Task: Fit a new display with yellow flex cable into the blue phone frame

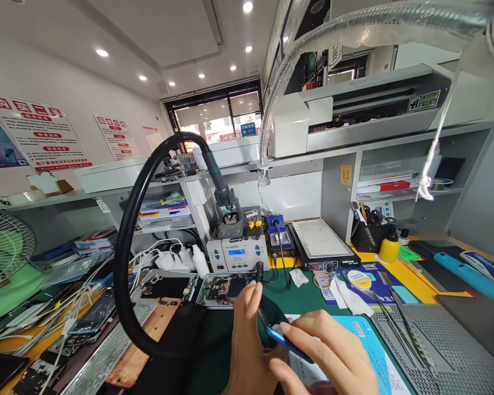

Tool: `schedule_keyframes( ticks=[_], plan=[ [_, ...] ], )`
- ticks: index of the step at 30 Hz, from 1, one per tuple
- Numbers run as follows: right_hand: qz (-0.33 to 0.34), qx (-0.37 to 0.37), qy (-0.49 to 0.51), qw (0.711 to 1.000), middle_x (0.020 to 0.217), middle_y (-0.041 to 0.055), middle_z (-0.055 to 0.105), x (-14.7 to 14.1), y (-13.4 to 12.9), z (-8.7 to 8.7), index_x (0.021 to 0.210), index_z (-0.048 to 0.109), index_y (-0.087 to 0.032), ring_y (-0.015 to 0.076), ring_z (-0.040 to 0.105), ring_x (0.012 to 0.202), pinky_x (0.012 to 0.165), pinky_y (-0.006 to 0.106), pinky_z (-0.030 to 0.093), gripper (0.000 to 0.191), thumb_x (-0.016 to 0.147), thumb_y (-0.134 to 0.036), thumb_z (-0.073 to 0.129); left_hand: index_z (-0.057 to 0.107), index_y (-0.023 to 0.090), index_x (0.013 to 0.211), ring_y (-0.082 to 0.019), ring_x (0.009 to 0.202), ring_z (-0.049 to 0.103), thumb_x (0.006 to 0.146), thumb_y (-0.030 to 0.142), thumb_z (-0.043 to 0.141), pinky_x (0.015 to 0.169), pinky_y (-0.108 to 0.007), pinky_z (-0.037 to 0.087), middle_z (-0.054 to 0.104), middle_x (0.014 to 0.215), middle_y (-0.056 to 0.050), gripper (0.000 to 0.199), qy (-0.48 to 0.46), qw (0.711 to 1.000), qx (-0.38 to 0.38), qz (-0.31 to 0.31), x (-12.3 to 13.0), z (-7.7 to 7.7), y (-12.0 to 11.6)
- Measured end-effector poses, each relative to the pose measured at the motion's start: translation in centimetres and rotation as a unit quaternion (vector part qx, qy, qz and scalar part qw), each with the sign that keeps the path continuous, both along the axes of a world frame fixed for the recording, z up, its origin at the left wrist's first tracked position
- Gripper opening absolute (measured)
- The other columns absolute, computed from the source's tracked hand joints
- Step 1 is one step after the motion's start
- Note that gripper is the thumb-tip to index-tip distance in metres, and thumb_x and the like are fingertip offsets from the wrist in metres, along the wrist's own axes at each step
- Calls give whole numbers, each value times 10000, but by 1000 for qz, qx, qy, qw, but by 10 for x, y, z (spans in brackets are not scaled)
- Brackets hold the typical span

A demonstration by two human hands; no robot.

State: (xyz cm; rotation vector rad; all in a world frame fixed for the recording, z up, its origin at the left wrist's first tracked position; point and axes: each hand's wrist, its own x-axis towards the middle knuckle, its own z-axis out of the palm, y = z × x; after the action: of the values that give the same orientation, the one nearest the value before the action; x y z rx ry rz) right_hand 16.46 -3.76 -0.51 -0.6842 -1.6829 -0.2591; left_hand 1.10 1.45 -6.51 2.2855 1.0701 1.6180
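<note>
Low in the middle of the head view, my left hand (247, 340) grips a dark phone with a shiny blue edge (290, 344), held tilted above the green mat (214, 351). My right hand (333, 351) is on the phone's other side, its fingers bent against the blue edge with the thumb below. Much of the phone is hidden behind my hands. Beneath them lies a light-blue printed sheet (366, 340). Just beyond my left hand is an opened device with bare circuit boards (220, 288).
A hot-air station (236, 255) stands ahead, its black hose (121, 263) arching on the left. Beside it are a soldering station (278, 233) and a heating plate (323, 241). Tweezers (395, 323) lie right on a perforated grey mat (448, 334). Phones and cables crowd the left.
</note>
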Motion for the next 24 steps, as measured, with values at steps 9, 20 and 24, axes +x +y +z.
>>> schedule_keyframes(
  ticks=[9, 20, 24],
  plan=[
    [18, -35, -10, 999, 831, 107, 744, 6, 0, 1, 1118, 672, -143, 186, 678, 735, 608, 301, 591, 289, 867, -2, 643, 312, 192, 1533, -332, 1390, 380, 909, 170, 597, 1074, -546, 463, 426, 1389, -182, 686, 90, 981, 124, 120, 4, 22, -7],
    [26, -169, 58, 984, 844, 29, 728, 12, 16, 0, 980, 679, -221, 154, 679, 726, 666, 251, 553, 78, 966, -170, 621, 239, 172, 1576, -384, 1427, 350, 826, 145, 703, 1107, -605, 442, 401, 1459, -223, 883, 105, 976, 107, 161, 4, 17, -6],
    [9, -280, 110, 954, 783, -7, 699, 26, 26, 5, 892, 683, -233, 142, 637, 696, 621, 225, 511, 178, 1010, -319, 581, 158, 143, 1581, -406, 1441, 351, 794, 317, 751, 1119, -631, 418, 362, 1526, -257, 1001, 50, 995, -18, 84, -1, 20, -7]
  ],
)
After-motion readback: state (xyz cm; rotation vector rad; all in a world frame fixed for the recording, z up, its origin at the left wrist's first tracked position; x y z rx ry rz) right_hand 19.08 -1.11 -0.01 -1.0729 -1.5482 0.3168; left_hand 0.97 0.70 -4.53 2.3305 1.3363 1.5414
